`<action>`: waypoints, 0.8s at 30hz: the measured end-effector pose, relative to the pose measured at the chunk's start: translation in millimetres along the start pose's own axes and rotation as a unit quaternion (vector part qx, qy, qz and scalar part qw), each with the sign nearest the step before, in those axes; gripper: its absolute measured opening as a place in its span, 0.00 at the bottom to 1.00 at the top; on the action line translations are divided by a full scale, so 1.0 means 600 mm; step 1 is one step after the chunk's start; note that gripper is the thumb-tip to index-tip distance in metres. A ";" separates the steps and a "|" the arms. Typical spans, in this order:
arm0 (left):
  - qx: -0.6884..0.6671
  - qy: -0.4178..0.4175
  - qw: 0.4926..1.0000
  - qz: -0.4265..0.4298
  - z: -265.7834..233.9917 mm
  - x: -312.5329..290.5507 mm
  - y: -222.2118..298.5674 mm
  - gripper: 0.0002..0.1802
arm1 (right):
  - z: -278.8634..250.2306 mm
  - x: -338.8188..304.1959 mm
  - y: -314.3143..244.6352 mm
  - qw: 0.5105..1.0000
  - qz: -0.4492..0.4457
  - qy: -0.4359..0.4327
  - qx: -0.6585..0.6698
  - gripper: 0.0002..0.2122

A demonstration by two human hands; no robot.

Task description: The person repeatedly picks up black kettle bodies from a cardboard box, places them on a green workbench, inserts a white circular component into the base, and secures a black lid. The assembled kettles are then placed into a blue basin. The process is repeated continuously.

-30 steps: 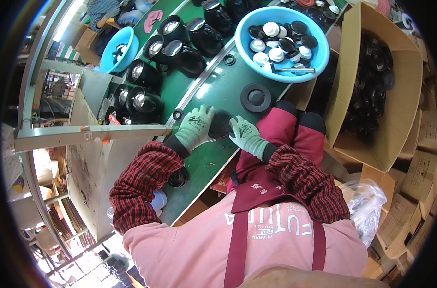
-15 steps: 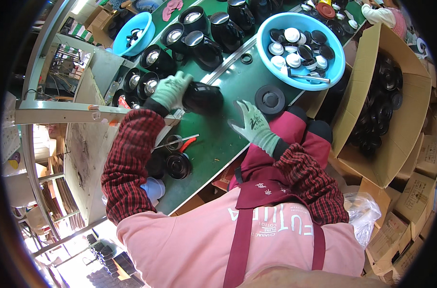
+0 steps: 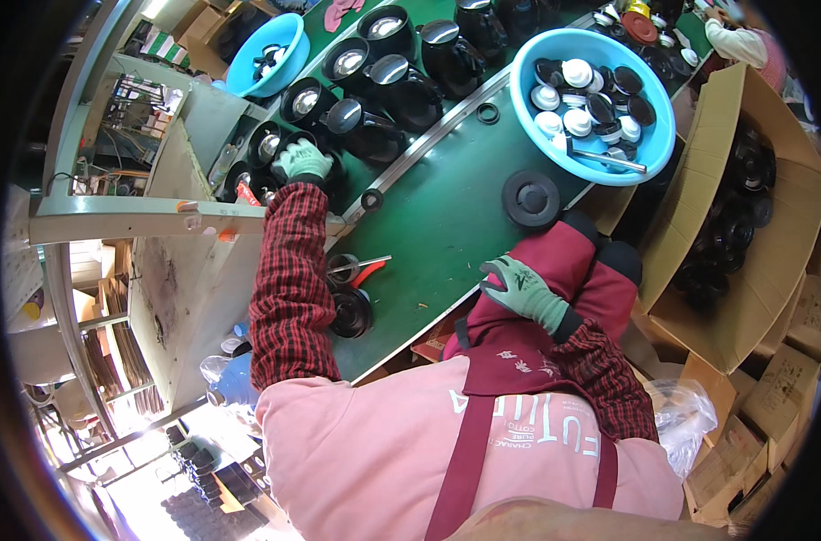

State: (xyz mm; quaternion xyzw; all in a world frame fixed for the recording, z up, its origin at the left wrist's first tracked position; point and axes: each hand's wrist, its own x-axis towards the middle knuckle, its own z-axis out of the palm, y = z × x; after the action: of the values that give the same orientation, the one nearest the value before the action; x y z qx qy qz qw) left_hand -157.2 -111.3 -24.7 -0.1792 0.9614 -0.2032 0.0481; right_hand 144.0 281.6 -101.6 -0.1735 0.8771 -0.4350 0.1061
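Note:
My left hand, in a pale green glove, reaches to the far left of the green table. Its fingers are closed at the rim of a black jug, which the hand partly hides. Just right of it, another black jug with a silvery top stands in a row of similar ones. My right hand, gloved alike, is over my lap near the table edge, thumb and fingers apart and holding nothing. A round black lid-like disc lies beyond it on the table.
A blue basin holds black and white lids and a metal-handled tool. At right stands an open cardboard box of black parts. A red-handled tool and small black rings lie on the table. A metal frame post rises at left.
The black jug in my left hand has been let go and stands in the row. That hand has moved left to another jug. My right hand has drawn back toward my lap.

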 end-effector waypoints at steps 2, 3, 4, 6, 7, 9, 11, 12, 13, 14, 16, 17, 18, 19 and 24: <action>-0.036 0.024 0.997 0.065 0.030 -0.012 -0.017 0.36 | 0.000 -0.009 -0.001 1.000 0.001 -0.014 0.011 0.17; -0.012 0.047 0.995 0.091 0.039 -0.021 -0.021 0.34 | 0.000 -0.012 -0.002 1.000 0.003 -0.016 0.010 0.17; -0.054 0.055 0.993 0.090 0.043 -0.030 -0.022 0.33 | 0.000 -0.014 -0.003 1.000 0.007 -0.030 0.008 0.17; -0.099 0.091 0.980 0.148 0.036 -0.060 -0.021 0.32 | -0.001 -0.017 -0.008 0.999 0.000 -0.040 0.003 0.17; -0.118 0.093 0.974 0.170 0.026 -0.083 -0.018 0.32 | -0.003 -0.017 -0.012 0.998 0.006 -0.055 -0.010 0.17; -0.163 0.123 0.956 0.212 -0.005 -0.140 -0.014 0.30 | -0.009 -0.015 -0.026 0.999 -0.023 -0.028 0.002 0.18; -0.184 0.074 0.952 0.233 -0.044 -0.209 -0.016 0.32 | -0.019 -0.006 -0.047 1.000 -0.024 -0.012 0.014 0.20; -0.186 0.059 0.946 0.258 -0.063 -0.248 -0.020 0.32 | -0.025 0.001 -0.061 0.999 -0.033 -0.001 -0.021 0.26; -0.194 0.075 0.934 0.289 -0.083 -0.288 -0.025 0.31 | -0.032 0.004 -0.077 0.999 -0.033 0.025 -0.029 0.33; -0.200 0.039 0.928 0.313 -0.101 -0.328 -0.026 0.32 | -0.038 0.013 -0.094 0.994 -0.059 0.066 -0.063 0.35; -0.275 0.045 0.858 0.431 -0.138 -0.402 -0.031 0.35 | -0.056 0.030 -0.125 0.980 -0.105 0.097 -0.140 0.38; -0.252 0.019 0.853 0.457 -0.156 -0.437 -0.030 0.34 | -0.068 0.036 -0.139 0.969 -0.142 0.097 -0.179 0.39; -0.260 0.007 0.830 0.493 -0.175 -0.468 -0.032 0.32 | -0.080 0.041 -0.149 0.953 -0.182 0.103 -0.220 0.39; -0.268 0.015 0.807 0.526 -0.192 -0.496 -0.029 0.30 | -0.095 0.039 -0.155 0.950 -0.222 0.066 -0.212 0.39; -0.418 0.069 0.747 0.512 -0.232 -0.569 -0.028 0.29 | -0.158 -0.022 -0.136 0.971 -0.234 0.023 -0.048 0.26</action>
State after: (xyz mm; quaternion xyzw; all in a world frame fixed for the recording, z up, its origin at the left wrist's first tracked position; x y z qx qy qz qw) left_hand 143.0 50.3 116.1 0.3521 0.8983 0.2628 -0.0010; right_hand 141.7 309.8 20.8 -0.3688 0.8341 -0.4093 -0.0274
